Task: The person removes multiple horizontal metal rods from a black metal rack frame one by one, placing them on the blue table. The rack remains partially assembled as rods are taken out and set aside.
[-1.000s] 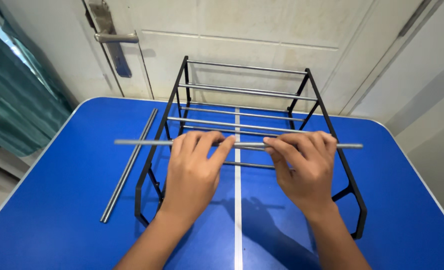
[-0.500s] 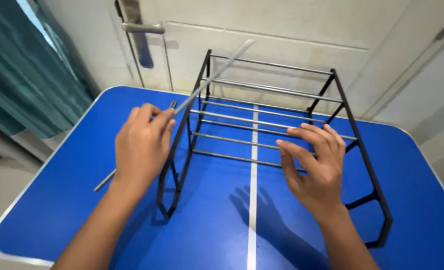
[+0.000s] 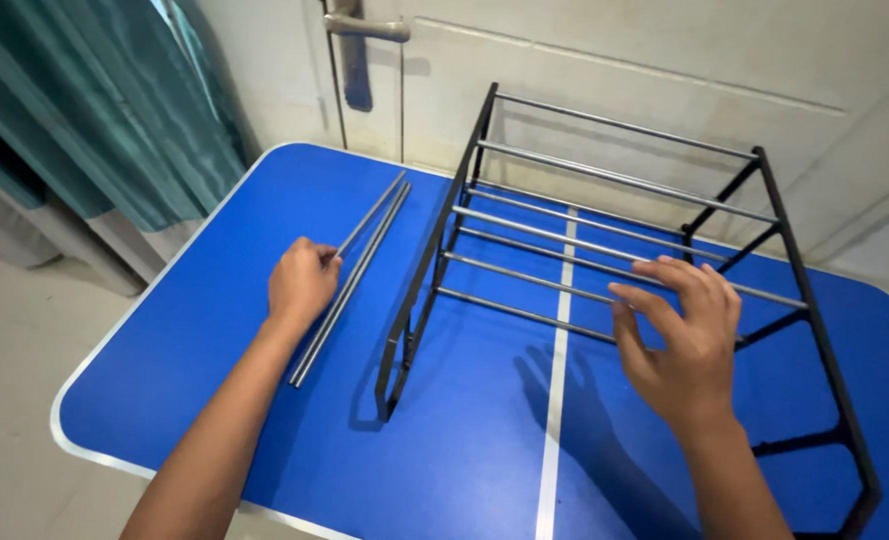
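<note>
My left hand (image 3: 303, 283) rests low on the blue worktop (image 3: 195, 330), fingers curled loosely around the near part of a thin silver rod (image 3: 370, 214) that lies flat, running away from me toward the far left corner. A second silver rod (image 3: 350, 287) lies just beside it, almost parallel, its near end pointing back toward me past my wrist. My right hand (image 3: 687, 335) hovers with the grip wide open and nothing in it, fingers spread over the near rails of the black metal rack (image 3: 435, 255), fingertips at or just above one silver crossbar. The rack stands right of the two rods, across the worktop's white centre stripe (image 3: 555, 420). Beyond are a pale door (image 3: 605, 50) and a teal curtain (image 3: 85, 110).
</note>
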